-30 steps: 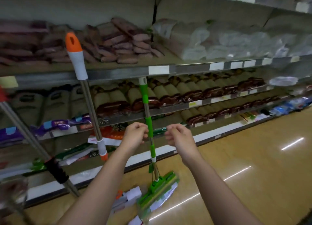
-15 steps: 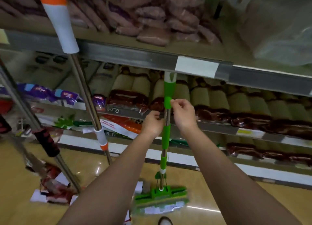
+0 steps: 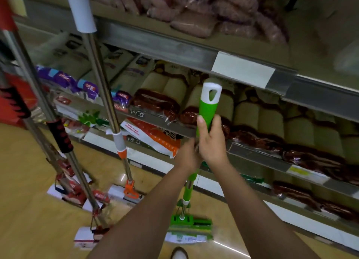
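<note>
A green and white mop (image 3: 208,107) stands upright on the shop floor in front of the shelves, its green head (image 3: 189,224) flat on the floor near my shoe. My right hand (image 3: 211,140) grips the green handle just below its white end cap. My left hand (image 3: 187,155) holds the shaft directly beneath, touching the right hand. The part of the shaft between my hands is hidden.
An orange and white mop (image 3: 121,148) and two red mops with black grips (image 3: 60,136) lean against the metal shelves (image 3: 155,44) on the left. Packaged goods fill the shelves. The wooden floor (image 3: 29,200) lies below.
I have stepped closer to the shelves. Both hands, apart and empty one second ago, closed on the green mop's handle, and the right hand slid higher up the grip.
</note>
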Demonstrator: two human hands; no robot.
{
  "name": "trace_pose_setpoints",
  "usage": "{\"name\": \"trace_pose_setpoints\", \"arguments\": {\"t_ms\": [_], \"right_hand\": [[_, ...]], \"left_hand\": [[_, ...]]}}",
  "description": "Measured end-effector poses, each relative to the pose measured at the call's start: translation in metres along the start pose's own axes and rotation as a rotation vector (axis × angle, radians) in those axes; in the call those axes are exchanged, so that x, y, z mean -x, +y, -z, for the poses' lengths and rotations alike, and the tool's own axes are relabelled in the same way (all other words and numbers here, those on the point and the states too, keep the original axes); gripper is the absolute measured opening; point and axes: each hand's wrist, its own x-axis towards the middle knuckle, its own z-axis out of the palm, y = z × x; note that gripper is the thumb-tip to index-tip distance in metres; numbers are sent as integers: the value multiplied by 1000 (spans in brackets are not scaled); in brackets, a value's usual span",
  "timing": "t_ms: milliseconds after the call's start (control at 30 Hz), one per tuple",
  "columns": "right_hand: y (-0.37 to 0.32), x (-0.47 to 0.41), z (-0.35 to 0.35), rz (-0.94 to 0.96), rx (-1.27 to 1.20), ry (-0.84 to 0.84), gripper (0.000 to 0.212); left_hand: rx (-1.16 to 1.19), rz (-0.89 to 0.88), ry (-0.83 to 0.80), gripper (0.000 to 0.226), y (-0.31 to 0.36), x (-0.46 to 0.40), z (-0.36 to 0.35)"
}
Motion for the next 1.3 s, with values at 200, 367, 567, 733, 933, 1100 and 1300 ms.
{"name": "trace_pose_setpoints", "arguments": {"t_ms": [200, 367, 567, 733, 933, 1100, 1300], "right_hand": [[-10, 44, 5, 47, -21, -41, 4], [-36, 86, 5, 162, -72, -6, 3], [-111, 98, 16, 409, -163, -31, 24], [-197, 122, 18, 592, -269, -160, 30], [-282, 159, 0, 711, -371, -321, 26], [-345, 201, -34, 825, -460, -493, 35], [-411, 257, -101, 834, -501, -703, 29]], "left_hand": [[-220, -25, -37, 26, -17, 45, -2], [-394, -167, 2, 24, 0, 92, 28], [-304, -296, 78, 23, 45, 144, 87], [-97, -372, 234, 20, 76, 194, 137], [41, -437, 441, 17, 82, 245, 191], [110, -514, 575, 30, 70, 299, 248], [72, -461, 777, 34, 41, 368, 334]]}}
